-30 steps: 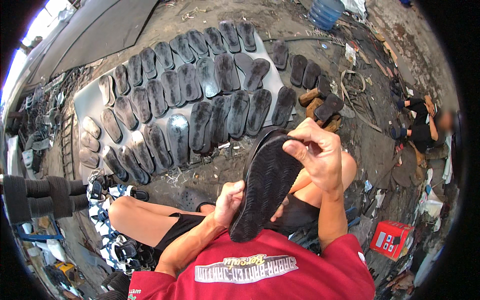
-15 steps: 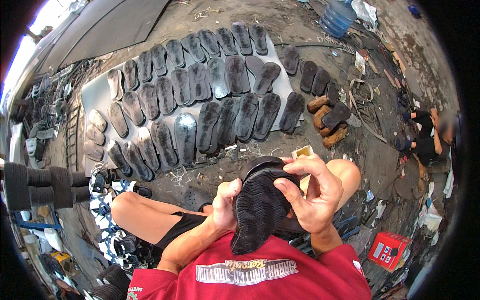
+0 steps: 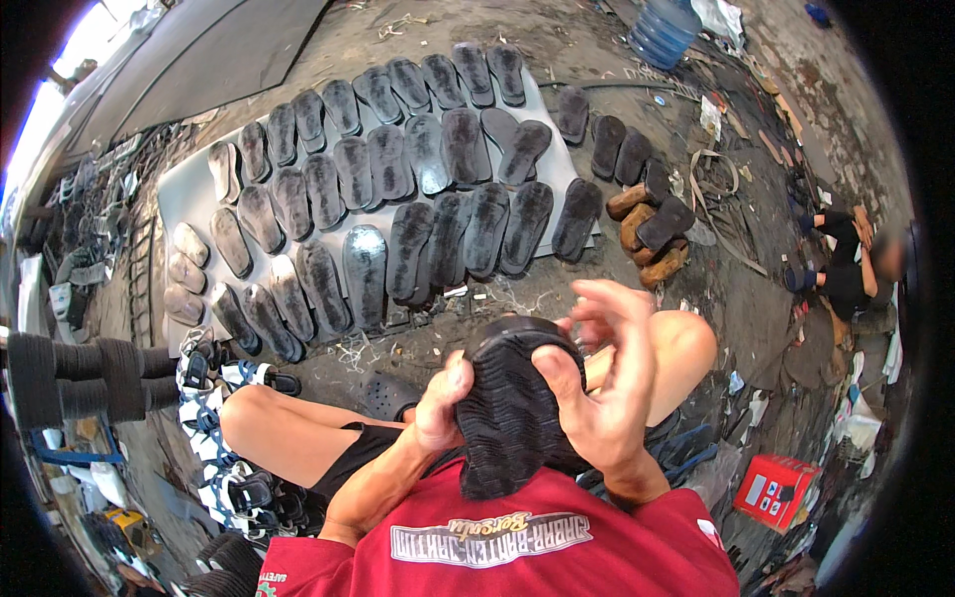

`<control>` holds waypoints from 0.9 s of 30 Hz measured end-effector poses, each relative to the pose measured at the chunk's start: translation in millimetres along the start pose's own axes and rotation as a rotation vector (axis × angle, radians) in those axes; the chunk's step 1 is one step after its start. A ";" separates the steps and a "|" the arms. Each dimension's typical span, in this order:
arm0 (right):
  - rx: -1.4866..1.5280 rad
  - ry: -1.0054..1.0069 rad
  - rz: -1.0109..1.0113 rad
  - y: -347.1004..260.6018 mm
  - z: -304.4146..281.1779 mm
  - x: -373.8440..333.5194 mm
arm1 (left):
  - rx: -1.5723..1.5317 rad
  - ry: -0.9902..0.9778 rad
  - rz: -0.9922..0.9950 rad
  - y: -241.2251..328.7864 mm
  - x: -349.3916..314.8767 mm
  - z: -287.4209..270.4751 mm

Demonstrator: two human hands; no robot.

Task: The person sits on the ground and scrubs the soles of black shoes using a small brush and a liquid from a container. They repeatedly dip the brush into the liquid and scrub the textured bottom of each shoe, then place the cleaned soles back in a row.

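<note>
"Sole [image 3: 512, 413], black and ridged — where is it?"

"On the near side of the grey sheet [image 3: 184, 196], raised, tread showing."

"How is it held?"

"Left hand [image 3: 441, 406] grips one edge. Right hand [image 3: 609, 400] has its thumb against the tread, fingers loosely spread and blurred — whether they grip it, I can't tell."

"What's around the sheet?"

"Dark insoles [image 3: 463, 149] in rows on it, brown blocks [image 3: 627, 202] to its right, a blue jug [image 3: 665, 34] beyond its far right corner."

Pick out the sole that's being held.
The black sole in the left hand, wavy tread showing; the other soles, on the sheet and ground, lie unheld.
</note>
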State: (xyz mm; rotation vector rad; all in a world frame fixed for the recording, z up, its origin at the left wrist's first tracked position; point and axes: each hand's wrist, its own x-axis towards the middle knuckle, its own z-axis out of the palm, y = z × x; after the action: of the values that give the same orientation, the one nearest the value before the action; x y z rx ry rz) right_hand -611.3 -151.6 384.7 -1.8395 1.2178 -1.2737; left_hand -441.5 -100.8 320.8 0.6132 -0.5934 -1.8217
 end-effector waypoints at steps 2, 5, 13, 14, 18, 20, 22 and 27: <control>0.085 -0.136 0.146 8.9 11.0 0.0 | 0.111 0.140 0.084 7.5 5.6 -0.8; -0.003 -0.108 0.168 35.0 40.2 2.0 | 0.835 0.419 0.322 21.4 23.2 2.7; 0.015 -0.103 0.012 89.1 104.1 25.9 | 0.858 0.732 0.684 -15.9 79.7 -74.4; 0.026 -0.118 0.015 95.5 104.5 26.4 | 0.889 0.737 0.632 -14.0 79.6 -73.3; 0.000 -0.103 0.020 112.3 114.2 19.3 | 1.159 0.829 0.492 -2.2 83.9 -58.7; -0.010 -0.143 0.080 106.6 121.0 23.7 | 1.300 0.823 0.678 0.0 90.9 -71.1; -0.115 -0.117 0.023 106.6 131.2 32.0 | 1.150 0.827 0.600 -5.6 95.9 -82.7; -0.123 0.008 0.198 131.1 133.2 42.0 | 1.129 0.901 0.694 -40.9 89.7 -100.1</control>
State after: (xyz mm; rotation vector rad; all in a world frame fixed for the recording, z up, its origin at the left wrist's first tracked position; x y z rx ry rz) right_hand -528.5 -248.1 241.3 -1.7491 1.4719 -1.1203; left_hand -430.0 -184.0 208.1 1.5926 -0.9909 -0.3171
